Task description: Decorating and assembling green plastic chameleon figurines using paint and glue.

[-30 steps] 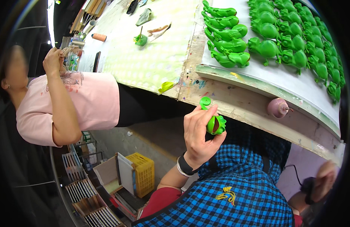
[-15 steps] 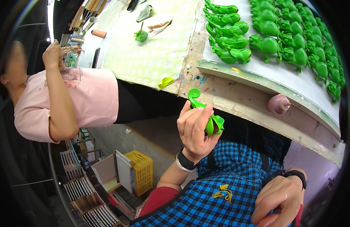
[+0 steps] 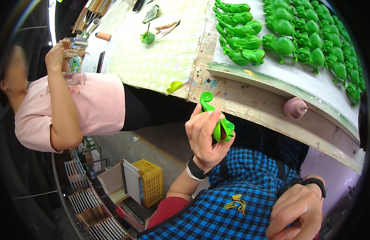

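Observation:
A glossy green chameleon figurine (image 3: 223,130) with a curled tail and a dark red mouth is gripped by the fingers of my left hand (image 3: 204,136), just off the table's near edge. My right hand (image 3: 297,214) rests low at the right against my checked apron (image 3: 249,182). Its fingers are curled in, and whatever may lie inside them is hidden. On a white-covered board (image 3: 249,69) to the upper right lie several rows of similar green figurines (image 3: 283,46).
A pink squeeze bottle (image 3: 295,108) lies at the board's front edge. The pale tabletop (image 3: 153,68) bears a green pot (image 3: 147,38) and a yellow-green scrap (image 3: 175,87). At left, a person in a pink shirt (image 3: 93,106) handles something. A yellow crate (image 3: 152,182) stands below.
My left hand has tilted the chameleon figurine slightly, bringing its mouth more into view. My right hand stays in nearly the same place. The co-worker's hands have shifted a little.

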`<state>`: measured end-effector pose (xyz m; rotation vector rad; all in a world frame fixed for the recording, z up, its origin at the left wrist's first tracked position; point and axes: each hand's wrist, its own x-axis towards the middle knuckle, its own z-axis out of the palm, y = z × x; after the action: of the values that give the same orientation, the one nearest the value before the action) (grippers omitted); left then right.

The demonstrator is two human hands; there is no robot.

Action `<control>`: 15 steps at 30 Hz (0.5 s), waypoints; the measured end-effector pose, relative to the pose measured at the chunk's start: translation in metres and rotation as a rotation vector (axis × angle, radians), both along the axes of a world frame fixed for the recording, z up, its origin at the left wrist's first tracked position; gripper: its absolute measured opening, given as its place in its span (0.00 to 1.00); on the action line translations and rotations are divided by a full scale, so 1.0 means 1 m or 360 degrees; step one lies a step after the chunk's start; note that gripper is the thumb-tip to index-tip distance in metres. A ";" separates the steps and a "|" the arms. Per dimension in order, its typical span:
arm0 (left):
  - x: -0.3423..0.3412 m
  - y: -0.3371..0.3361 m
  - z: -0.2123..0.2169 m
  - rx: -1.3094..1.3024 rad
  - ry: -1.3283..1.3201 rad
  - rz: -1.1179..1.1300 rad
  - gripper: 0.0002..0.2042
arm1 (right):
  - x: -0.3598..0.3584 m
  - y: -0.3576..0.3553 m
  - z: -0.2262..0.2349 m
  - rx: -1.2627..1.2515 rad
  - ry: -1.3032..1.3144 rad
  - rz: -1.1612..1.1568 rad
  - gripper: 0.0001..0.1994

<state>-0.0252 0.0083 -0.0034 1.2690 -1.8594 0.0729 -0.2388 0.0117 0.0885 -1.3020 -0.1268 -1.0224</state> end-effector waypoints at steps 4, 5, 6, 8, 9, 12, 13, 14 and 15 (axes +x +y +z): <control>0.002 0.002 -0.003 -0.0113 -0.0055 0.0060 0.26 | 0.001 -0.001 0.001 0.0002 0.0013 -0.0009 0.15; 0.003 0.001 -0.005 -0.0087 -0.0121 0.0012 0.26 | 0.002 -0.001 0.001 0.0012 -0.0008 -0.0021 0.15; 0.003 0.000 -0.007 -0.0138 -0.0123 0.0008 0.27 | 0.002 -0.001 0.000 0.0023 -0.0031 -0.0034 0.15; 0.002 0.000 -0.010 -0.0186 -0.0128 0.0005 0.28 | 0.004 0.000 0.000 0.0037 -0.0043 -0.0045 0.15; 0.001 0.000 -0.012 -0.0218 -0.0024 0.0006 0.27 | 0.005 0.000 0.000 0.0048 -0.0053 -0.0057 0.15; 0.003 -0.001 -0.013 -0.0245 0.0040 -0.0006 0.27 | 0.005 0.000 -0.001 0.0039 -0.0049 -0.0040 0.14; 0.004 -0.001 -0.013 -0.0260 0.0055 0.0036 0.29 | 0.005 -0.001 0.000 0.0040 -0.0052 -0.0039 0.14; 0.005 -0.001 -0.012 -0.0240 -0.0002 -0.0017 0.29 | 0.004 -0.001 0.000 0.0029 -0.0038 -0.0010 0.14; 0.005 -0.001 -0.012 -0.0217 0.0006 0.0003 0.29 | 0.004 -0.002 0.000 0.0018 -0.0024 0.0019 0.14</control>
<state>-0.0203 0.0077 -0.0152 1.1760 -1.8179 0.1947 -0.2349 0.0094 0.0880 -1.2822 -0.1399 -1.0218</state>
